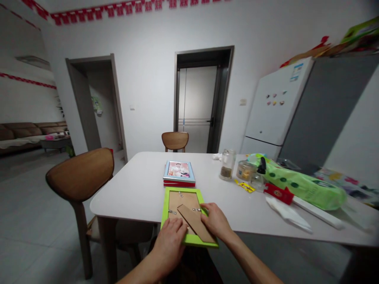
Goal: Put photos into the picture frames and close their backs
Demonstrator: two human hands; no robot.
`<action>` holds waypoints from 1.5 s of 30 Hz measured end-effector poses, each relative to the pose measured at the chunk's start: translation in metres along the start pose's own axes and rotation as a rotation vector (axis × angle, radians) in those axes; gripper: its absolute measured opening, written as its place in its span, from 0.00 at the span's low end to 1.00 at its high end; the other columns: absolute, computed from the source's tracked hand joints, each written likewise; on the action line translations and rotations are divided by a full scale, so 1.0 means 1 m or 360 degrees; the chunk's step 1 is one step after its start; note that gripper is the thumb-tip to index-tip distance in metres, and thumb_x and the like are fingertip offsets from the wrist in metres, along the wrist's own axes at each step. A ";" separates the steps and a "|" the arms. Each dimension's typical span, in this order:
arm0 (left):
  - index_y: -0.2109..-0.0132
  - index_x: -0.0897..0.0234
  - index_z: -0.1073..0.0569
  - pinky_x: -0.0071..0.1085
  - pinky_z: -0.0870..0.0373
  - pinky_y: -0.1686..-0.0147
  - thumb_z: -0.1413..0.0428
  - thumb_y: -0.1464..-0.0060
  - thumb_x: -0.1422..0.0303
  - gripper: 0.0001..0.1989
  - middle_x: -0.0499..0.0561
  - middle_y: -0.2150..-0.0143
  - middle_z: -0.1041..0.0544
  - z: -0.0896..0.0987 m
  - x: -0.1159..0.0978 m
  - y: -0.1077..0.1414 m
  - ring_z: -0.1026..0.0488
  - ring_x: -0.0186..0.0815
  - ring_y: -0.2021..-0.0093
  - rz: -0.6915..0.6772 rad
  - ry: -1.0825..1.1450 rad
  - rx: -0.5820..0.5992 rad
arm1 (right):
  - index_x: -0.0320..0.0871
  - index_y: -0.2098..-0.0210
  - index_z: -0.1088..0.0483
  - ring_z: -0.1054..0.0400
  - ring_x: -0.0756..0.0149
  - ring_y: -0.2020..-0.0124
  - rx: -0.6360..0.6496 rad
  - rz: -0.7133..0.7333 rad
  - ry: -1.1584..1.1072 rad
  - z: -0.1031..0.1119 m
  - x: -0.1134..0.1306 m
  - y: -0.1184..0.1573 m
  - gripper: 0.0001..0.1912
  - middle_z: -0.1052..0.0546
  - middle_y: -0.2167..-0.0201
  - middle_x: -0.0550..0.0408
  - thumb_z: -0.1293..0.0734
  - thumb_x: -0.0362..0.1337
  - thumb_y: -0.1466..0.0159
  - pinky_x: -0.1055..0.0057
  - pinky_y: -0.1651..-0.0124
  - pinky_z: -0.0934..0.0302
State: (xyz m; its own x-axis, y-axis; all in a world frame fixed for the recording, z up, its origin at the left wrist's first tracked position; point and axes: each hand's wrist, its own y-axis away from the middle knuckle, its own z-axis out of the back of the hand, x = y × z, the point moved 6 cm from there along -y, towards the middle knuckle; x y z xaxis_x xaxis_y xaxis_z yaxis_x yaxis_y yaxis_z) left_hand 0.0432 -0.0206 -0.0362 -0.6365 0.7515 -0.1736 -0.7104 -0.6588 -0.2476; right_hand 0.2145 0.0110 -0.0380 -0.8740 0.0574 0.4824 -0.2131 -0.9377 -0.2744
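Observation:
A green picture frame (188,217) lies back side up at the table's front edge, its lower end over the edge. Its brown backing carries metal clips and a slanted stand leg (197,223). My left hand (171,241) rests on the frame's lower left part, fingers bent over the backing. My right hand (215,221) holds the frame's right side, fingers curled at the rim beside the stand leg. Just beyond lies a stack of frames, a light blue one (179,171) with a photo on top and red (179,184) beneath.
On the white table (133,189), a glass jar (227,165), a round container (245,170), a yellow packet (246,187), a red box (278,193), white tissue (288,213) and a green package (304,187) lie to the right. Wooden chairs stand at the left (83,173) and far side (175,140).

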 end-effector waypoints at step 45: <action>0.65 0.64 0.35 0.29 0.40 0.56 0.40 0.61 0.69 0.13 0.52 0.56 0.32 0.016 0.045 0.011 0.36 0.39 0.55 0.0174 0.0594 -0.0029 | 0.49 0.75 0.26 0.42 0.61 0.53 0.0384 0.0496 -0.0185 -0.028 0.063 0.015 0.06 0.32 0.56 0.54 0.36 0.37 0.51 0.66 0.50 0.51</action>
State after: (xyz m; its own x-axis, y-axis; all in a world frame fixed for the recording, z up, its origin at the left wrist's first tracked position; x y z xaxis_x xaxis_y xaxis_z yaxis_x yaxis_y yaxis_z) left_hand 0.0019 0.0051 -0.0317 -0.5526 0.6398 -0.5341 -0.6367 -0.7376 -0.2248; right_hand 0.1445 0.0105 -0.0352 -0.8226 -0.2679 0.5016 0.1746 -0.9584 -0.2257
